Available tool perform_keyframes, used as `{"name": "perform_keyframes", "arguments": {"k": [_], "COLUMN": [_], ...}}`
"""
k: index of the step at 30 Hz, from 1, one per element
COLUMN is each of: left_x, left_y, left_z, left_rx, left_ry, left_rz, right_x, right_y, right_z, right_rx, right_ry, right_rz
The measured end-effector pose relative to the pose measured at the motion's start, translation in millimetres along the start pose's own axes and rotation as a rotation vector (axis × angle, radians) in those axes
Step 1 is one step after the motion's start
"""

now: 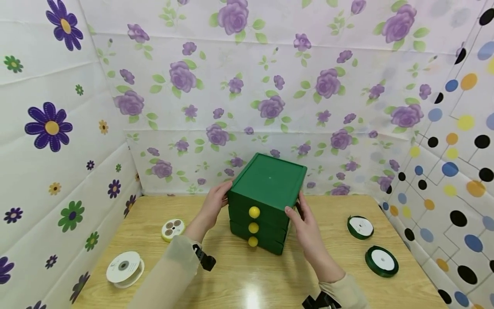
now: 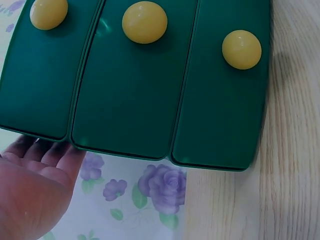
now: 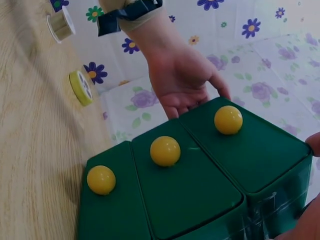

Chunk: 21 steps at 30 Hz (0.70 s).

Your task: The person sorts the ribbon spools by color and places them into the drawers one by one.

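Note:
A small green drawer cabinet (image 1: pixel 270 180) stands upright near the back of the table, turned at an angle. Its front has three stacked drawers, all closed, each with a round yellow knob (image 2: pixel 144 22). My left hand (image 1: pixel 212 206) holds the cabinet's left side near the top, thumb at the upper edge; its fingertips are partly hidden behind the side in the left wrist view. On the opposite side my right hand (image 1: pixel 306 223) grips the right wall, thumb at the upper front corner. Whether the base touches the table is unclear.
Left of the cabinet are a yellow-rimmed spool (image 1: pixel 173 229) and a white spool (image 1: pixel 125 268). On the right lie two green ribbon rolls, one farther back (image 1: pixel 360 227) and one nearer (image 1: pixel 382 261). Flower-printed cloth (image 1: pixel 231 98) hangs right behind the wooden table (image 1: pixel 231 279).

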<state>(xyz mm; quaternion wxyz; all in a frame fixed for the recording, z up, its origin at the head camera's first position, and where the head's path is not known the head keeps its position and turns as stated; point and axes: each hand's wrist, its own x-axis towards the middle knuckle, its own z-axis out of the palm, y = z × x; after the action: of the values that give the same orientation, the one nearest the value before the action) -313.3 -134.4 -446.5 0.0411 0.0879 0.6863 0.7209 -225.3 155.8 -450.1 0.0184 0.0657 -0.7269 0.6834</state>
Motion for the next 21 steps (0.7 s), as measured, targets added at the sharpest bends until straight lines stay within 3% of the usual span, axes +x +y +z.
{"name": "perform_keyframes", "arguments": {"k": [10, 21], "left_x": [-15.8, -26.4], "left_y": [4.0, 7.9], "left_z": [0.3, -1.3], "left_rx": [-0.01, -0.002], "left_ry": [0.04, 0.0], "left_rz": [-0.02, -0.043], "right_x": [16.4, 41.1], "right_y": [3.1, 8.1], "right_z": [-14.3, -30.2], "right_rx": [-0.001, -0.028], "right_ry": [-0.086, -0.191], "right_rz": [-0.016, -0.032]}}
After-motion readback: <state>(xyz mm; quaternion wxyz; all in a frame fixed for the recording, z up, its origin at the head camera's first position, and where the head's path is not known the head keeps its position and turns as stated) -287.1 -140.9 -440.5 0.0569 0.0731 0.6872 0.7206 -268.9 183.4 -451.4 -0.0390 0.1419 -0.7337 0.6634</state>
